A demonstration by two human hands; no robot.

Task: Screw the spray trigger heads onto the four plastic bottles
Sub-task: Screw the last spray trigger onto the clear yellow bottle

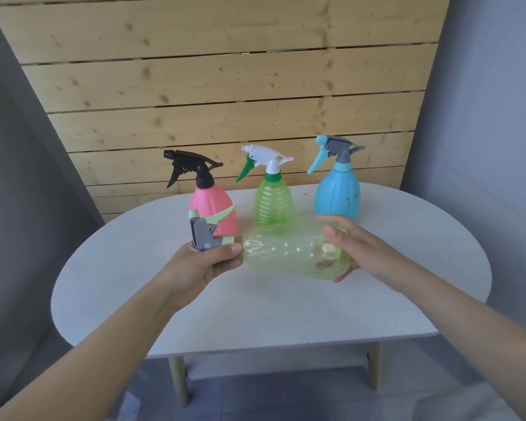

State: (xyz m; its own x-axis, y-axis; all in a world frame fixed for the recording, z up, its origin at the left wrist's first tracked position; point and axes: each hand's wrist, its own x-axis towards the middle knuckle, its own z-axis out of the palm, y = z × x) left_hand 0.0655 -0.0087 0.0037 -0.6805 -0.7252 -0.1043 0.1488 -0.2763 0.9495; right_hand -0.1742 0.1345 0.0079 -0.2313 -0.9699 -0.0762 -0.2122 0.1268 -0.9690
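Clear bottle (292, 253) is being held sideways above table (134, 268) centre, left hand (204, 262) clamped around grey trigger head (205, 235). Base is being cupped by right hand (356, 247). Front table edge is being left bare.

Pale green bottle (292, 253): translucent, lying sideways above the tabletop (134, 268), neck pointing left.
Grey trigger head (205, 230): pale green lever and collar, sitting on that bottle's neck.
Pink bottle (214, 205): upright, black head fitted.
Bright green bottle (274, 202): upright, ribbed, white head fitted.
Blue bottle (337, 191): upright at right, grey-blue head fitted.
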